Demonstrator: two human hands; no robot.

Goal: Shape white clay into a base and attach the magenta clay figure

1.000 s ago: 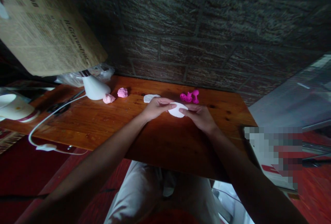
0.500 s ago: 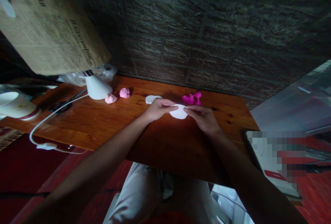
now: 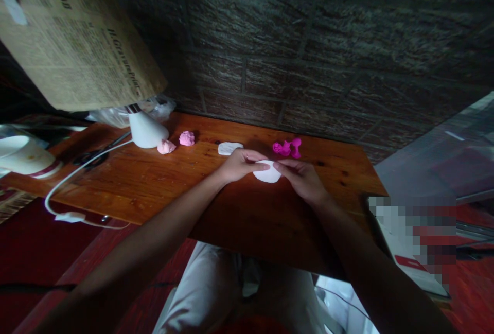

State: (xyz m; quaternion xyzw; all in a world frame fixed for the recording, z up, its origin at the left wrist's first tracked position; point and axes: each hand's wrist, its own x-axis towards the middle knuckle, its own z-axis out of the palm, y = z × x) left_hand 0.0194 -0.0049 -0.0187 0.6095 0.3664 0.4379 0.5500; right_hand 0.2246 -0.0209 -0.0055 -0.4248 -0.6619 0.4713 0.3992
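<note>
A flat round piece of white clay lies on the wooden table between my hands. My left hand pinches its left edge with closed fingers. From the right, my right hand pinches the other edge. A second, smaller white slab rests just beyond my left hand. A magenta clay shape lies behind my right hand. Two light pink lumps sit farther left.
A white lamp base with a paper shade stands at the back left, its white cord trailing off the table edge. Scissors and a white bowl are at the far left. A brick wall backs the table.
Both hands kept pinching the white clay disc, and their fingers have closed in over its top edge, so less of the disc shows.
</note>
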